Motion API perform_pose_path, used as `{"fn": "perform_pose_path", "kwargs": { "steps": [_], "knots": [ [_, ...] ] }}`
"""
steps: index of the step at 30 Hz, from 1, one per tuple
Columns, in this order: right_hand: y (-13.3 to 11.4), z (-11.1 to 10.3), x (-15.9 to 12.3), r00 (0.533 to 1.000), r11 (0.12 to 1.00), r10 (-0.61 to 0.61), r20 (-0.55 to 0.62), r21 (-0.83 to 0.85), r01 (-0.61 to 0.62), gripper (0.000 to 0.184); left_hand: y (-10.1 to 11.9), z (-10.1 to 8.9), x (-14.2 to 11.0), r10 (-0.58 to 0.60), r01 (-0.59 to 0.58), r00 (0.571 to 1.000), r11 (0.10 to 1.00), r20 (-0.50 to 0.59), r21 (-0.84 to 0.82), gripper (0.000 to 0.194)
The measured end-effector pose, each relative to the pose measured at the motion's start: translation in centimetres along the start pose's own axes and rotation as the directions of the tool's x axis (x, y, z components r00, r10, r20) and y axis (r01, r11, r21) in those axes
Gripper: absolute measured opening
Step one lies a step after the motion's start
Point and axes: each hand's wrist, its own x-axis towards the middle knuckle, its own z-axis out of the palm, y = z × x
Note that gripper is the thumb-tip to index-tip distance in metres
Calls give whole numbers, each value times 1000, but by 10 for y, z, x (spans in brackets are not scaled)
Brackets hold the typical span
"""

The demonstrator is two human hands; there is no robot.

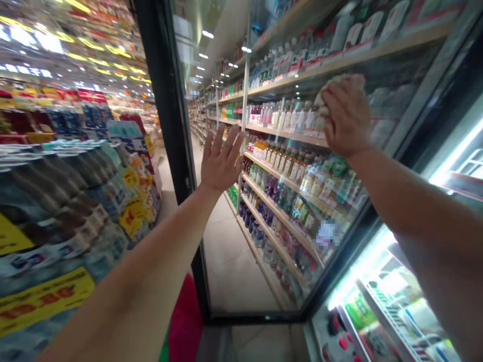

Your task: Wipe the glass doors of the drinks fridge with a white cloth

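Note:
A glass door (226,271) in a black frame (162,90) stands swung open in front of me. My left hand (223,158) lies flat on or just before the glass near the frame's left side, fingers spread, holding nothing. Higher up at the right, my right hand (347,118) presses a pale cloth (356,81) to the pane. The cloth is bunched under its fingers and partly hidden by them. Through the glass show shelves of bottles (287,160).
Packs of bottled drinks (49,196) are stacked at the left, with yellow price signs (45,296). At the lower right, a lit fridge interior holds packaged goods (358,309) on wire racks. A tiled floor (256,342) shows below the door.

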Motion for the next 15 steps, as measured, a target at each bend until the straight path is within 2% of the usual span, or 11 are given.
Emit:
{"fn": "perform_pose_path", "kwargs": {
  "steps": [1, 2, 4, 5, 6, 8, 11, 13, 15],
  "knots": [
    [15, 0, -8, 997, 998, 51, -53, -17, -52, 62, 1, -2, 0, -6, 6, 1000, 1000, 8, 1, 61],
    [29, 2, -17, 980, 988, 151, -131, -21, -155, 62, 3, -4, 0, -13, 13, 1000, 1000, 19, 2, 61],
    [53, 13, -36, 890, 929, 362, -276, 25, -370, 64, 6, -7, -1, -24, 23, 999, 1000, 41, 6, 62],
    [60, 20, -44, 848, 901, 424, -317, 54, -430, 65, 7, -9, -1, -26, 25, 999, 1000, 48, 9, 62],
    [65, 26, -52, 828, 890, 447, -337, 74, -450, 65, 8, -10, -1, -26, 26, 998, 1000, 51, 13, 62],
    [68, 33, -62, 840, 903, 425, -336, 86, -422, 66, 9, -12, -2, -26, 25, 998, 1000, 49, 19, 62],
    [71, 29, -63, 874, 920, 391, -289, 105, -377, 66, 10, -13, -3, -27, 25, 999, 999, 43, 28, 62],
    [74, 24, -60, 876, 915, 403, -265, 123, -384, 67, 11, -13, -3, -26, 24, 999, 999, 38, 45, 62],
    [73, 21, -59, 858, 900, 437, -272, 138, -414, 68, 12, -14, -4, -22, 20, 999, 998, 32, 54, 63]
  ]
}}
